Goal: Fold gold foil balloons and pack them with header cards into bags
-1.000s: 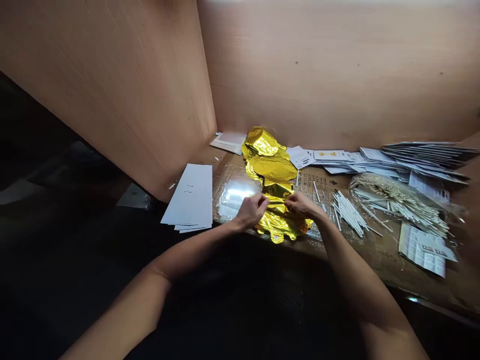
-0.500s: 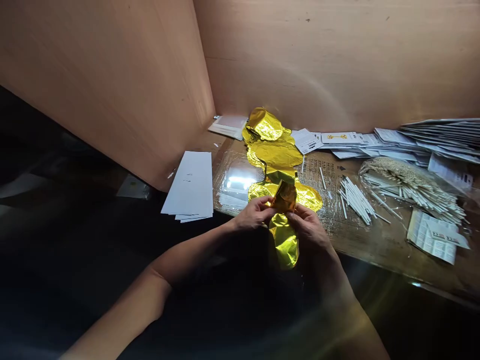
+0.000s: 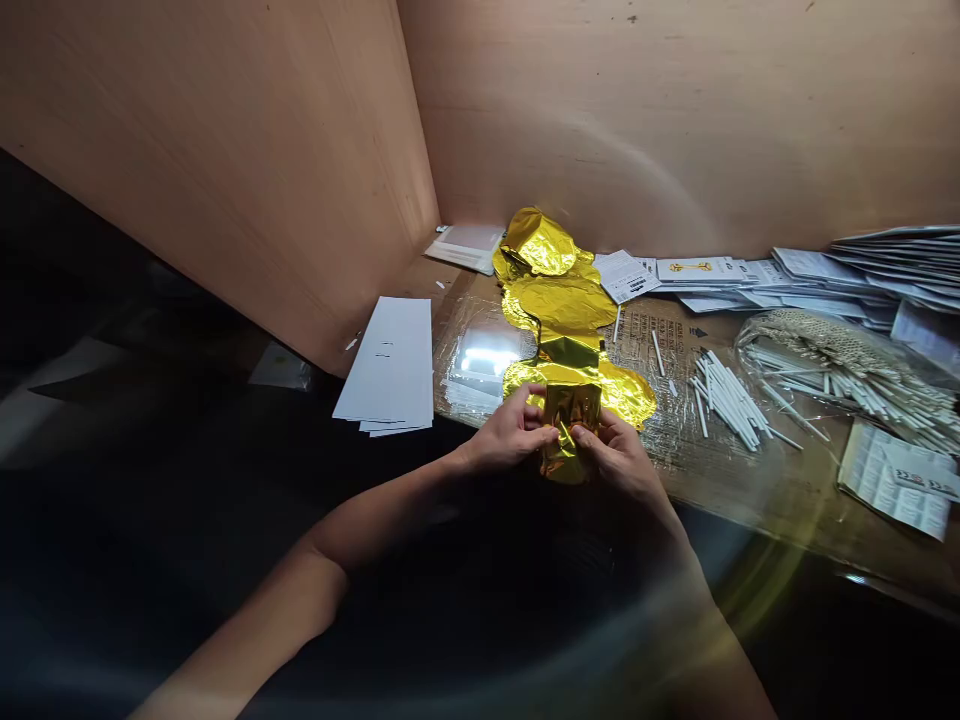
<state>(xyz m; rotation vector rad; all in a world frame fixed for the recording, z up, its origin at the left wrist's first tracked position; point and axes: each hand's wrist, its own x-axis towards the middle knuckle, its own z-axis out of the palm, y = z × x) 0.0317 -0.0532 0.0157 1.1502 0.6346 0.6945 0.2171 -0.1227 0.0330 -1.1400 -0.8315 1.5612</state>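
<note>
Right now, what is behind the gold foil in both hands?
Beyond the held foil, more gold foil shows, reaching toward the back wall; what the held foil covers cannot be seen.

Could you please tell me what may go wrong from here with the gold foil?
The folded gold foil, pinched by the left hand and right hand, is wrinkled, so it might crease further or tear. Its near end appears beyond the table edge, so a loosened pinch could drop it. The loose white sticks might roll if bumped.
</note>
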